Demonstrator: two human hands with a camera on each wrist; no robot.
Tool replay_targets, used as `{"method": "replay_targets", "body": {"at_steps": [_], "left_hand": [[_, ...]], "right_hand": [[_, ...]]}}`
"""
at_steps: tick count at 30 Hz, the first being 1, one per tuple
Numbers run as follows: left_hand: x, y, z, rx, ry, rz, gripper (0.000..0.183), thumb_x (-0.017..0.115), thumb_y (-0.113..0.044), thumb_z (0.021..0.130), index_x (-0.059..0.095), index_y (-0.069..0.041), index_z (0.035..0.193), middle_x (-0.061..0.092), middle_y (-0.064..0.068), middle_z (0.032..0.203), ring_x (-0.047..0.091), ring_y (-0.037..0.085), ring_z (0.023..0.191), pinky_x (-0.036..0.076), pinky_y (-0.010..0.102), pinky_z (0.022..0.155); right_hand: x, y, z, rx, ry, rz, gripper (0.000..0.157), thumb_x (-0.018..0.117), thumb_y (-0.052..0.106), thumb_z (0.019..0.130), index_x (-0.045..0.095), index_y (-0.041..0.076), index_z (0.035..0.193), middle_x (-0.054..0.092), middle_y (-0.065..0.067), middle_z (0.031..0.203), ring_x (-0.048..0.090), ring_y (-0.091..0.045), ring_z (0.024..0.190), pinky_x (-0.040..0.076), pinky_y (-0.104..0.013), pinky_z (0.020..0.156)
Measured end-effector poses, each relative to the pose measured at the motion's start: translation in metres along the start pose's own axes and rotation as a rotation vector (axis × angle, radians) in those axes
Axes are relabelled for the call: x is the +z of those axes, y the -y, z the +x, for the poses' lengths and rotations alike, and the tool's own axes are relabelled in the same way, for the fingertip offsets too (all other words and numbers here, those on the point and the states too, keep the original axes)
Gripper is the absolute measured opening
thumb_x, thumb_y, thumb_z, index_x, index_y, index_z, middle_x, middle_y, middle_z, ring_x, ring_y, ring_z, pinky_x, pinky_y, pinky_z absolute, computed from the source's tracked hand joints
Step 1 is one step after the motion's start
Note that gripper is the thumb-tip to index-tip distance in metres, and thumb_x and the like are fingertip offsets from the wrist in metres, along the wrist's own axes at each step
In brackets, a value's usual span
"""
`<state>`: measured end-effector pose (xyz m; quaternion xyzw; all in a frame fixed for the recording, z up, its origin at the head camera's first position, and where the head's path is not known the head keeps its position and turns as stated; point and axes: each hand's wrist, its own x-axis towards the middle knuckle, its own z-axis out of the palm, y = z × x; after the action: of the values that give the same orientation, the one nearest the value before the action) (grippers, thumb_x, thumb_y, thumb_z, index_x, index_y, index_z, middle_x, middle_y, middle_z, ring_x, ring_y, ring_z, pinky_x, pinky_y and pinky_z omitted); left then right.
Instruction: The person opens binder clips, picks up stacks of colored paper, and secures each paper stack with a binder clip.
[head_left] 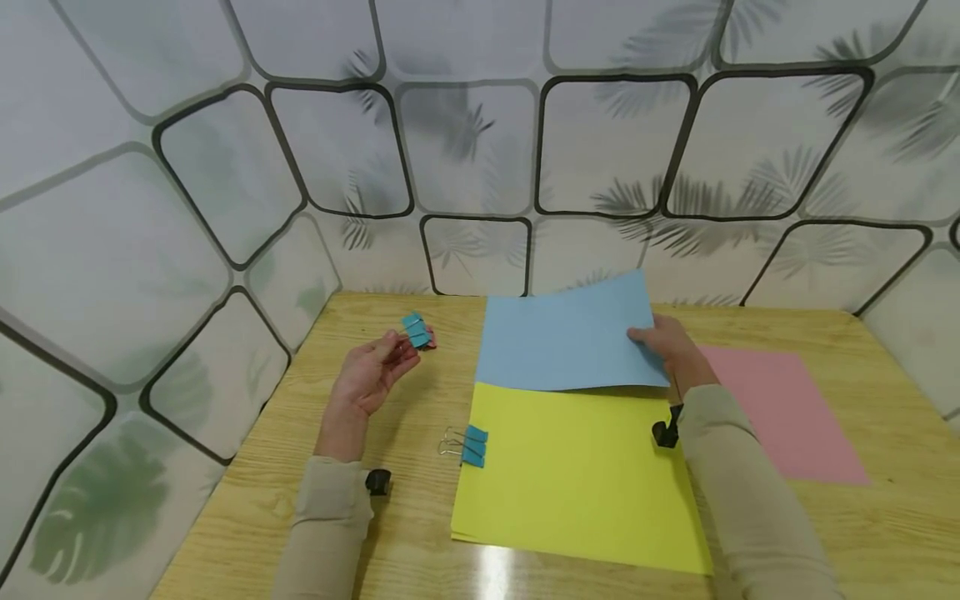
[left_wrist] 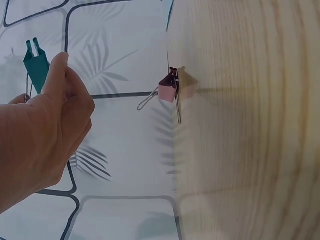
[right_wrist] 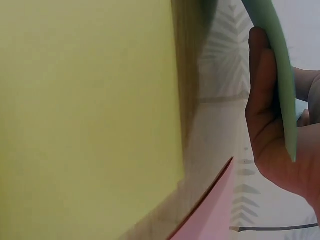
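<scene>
My left hand [head_left: 369, 373] pinches a teal binder clip [head_left: 416, 330] by its wire handles, held above the table at the left. Just behind that clip, a pink binder clip [left_wrist: 168, 89] stands on the tabletop. My right hand [head_left: 675, 348] grips the right edge of a blue sheet [head_left: 566, 333], thumb on top and fingers underneath. That sheet's right side is raised and bowed, over the far part of a yellow stack [head_left: 577, 475]. A second teal binder clip [head_left: 474, 447] is clamped on the left edge of the yellow stack, its wire handles pointing left.
Pink paper [head_left: 783, 414] lies on the wooden table [head_left: 900, 525] to the right, partly behind my right forearm. A patterned wall covering [head_left: 472, 150] rises along the table's back and left edges.
</scene>
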<state>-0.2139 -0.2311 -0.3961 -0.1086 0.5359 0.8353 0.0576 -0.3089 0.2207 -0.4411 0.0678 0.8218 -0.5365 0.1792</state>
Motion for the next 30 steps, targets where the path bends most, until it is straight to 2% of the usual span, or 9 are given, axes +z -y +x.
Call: {"method": "replay_targets", "body": {"at_steps": [5, 9, 17, 23, 26, 30], "left_hand": [[0.002, 0.001, 0.001, 0.013, 0.001, 0.057, 0.029, 0.043, -0.019, 0.107, 0.056, 0.005, 0.119, 0.061, 0.005, 0.093, 0.065, 0.012, 0.085, 0.056, 0.026, 0.087], [0.002, 0.001, 0.002, 0.008, 0.001, 0.066, 0.030, 0.043, -0.019, 0.107, 0.055, 0.005, 0.120, 0.060, 0.005, 0.093, 0.064, 0.012, 0.084, 0.056, 0.026, 0.087], [0.004, 0.002, 0.001, 0.011, 0.003, 0.091, 0.035, 0.042, -0.019, 0.107, 0.053, 0.008, 0.125, 0.060, 0.006, 0.094, 0.063, 0.012, 0.084, 0.056, 0.025, 0.086], [0.005, 0.002, 0.000, 0.016, 0.004, 0.110, 0.037, 0.042, -0.019, 0.107, 0.051, 0.009, 0.129, 0.060, 0.005, 0.094, 0.062, 0.011, 0.084, 0.056, 0.025, 0.086], [0.006, 0.002, -0.001, 0.018, 0.007, 0.112, 0.038, 0.042, -0.019, 0.107, 0.050, 0.010, 0.130, 0.060, 0.005, 0.093, 0.062, 0.011, 0.083, 0.056, 0.024, 0.085], [0.007, 0.003, -0.002, 0.016, 0.012, 0.102, 0.035, 0.043, -0.018, 0.107, 0.053, 0.010, 0.126, 0.061, 0.005, 0.091, 0.061, 0.012, 0.081, 0.057, 0.024, 0.083]], "right_hand": [[0.001, 0.007, -0.006, -0.043, -0.024, 0.065, 0.071, 0.048, 0.024, 0.106, 0.006, 0.004, 0.159, 0.020, -0.032, 0.157, 0.033, -0.052, 0.138, 0.040, -0.061, 0.105], [0.001, 0.012, -0.011, -0.071, -0.016, 0.070, 0.072, 0.047, 0.027, 0.106, 0.004, 0.004, 0.159, 0.018, -0.031, 0.159, 0.036, -0.052, 0.137, 0.042, -0.059, 0.104], [-0.001, 0.014, -0.020, -0.054, -0.029, 0.135, 0.073, 0.049, 0.032, 0.105, 0.005, 0.008, 0.160, 0.020, -0.027, 0.159, 0.037, -0.049, 0.138, 0.042, -0.058, 0.105], [-0.001, 0.013, -0.030, -0.086, -0.013, 0.224, 0.077, 0.051, 0.035, 0.104, 0.006, 0.009, 0.160, 0.021, -0.026, 0.159, 0.040, -0.046, 0.136, 0.052, -0.045, 0.097], [-0.002, 0.011, -0.038, -0.089, -0.003, 0.241, 0.080, 0.052, 0.038, 0.103, 0.003, 0.012, 0.160, 0.019, -0.024, 0.161, 0.049, -0.038, 0.129, 0.056, -0.037, 0.090], [-0.003, 0.007, -0.050, -0.100, 0.021, 0.269, 0.083, 0.053, 0.039, 0.102, 0.000, 0.015, 0.160, 0.016, -0.022, 0.162, 0.060, -0.016, 0.106, 0.057, -0.031, 0.085]]}}
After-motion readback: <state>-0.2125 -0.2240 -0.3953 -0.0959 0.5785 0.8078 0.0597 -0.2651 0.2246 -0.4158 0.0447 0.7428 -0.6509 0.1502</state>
